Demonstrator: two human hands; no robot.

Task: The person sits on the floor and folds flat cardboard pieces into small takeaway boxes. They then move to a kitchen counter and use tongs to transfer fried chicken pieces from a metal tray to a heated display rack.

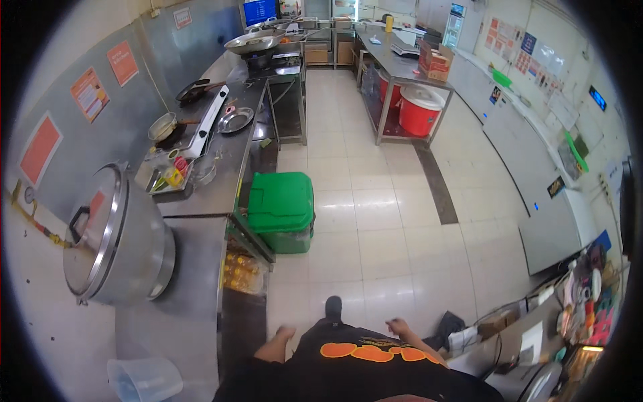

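My left hand (pixel 286 333) hangs low at my side, fingers curled in, with nothing seen in it. On the other side, my right hand (pixel 397 327) is held over the tiled floor, its fingers loosely closed and nothing visible in them. Neither hand touches any object. Nearest to the left hand is the steel counter (pixel 177 251), with bottles of yellow oil (pixel 242 273) on the shelf below it. One dark shoe (pixel 333 307) shows ahead of my body. A black bag (pixel 450 326) lies on the floor beyond the right hand.
A green lidded bin (pixel 281 211) stands ahead, left of the aisle. The left counter bears a large steel pot (pixel 124 234), a plastic tub (pixel 146 380), a stove (pixel 209 120) and a wok (pixel 254 43). Red buckets (pixel 419 114) sit under the far table. White freezers (pixel 506 134) line the right wall.
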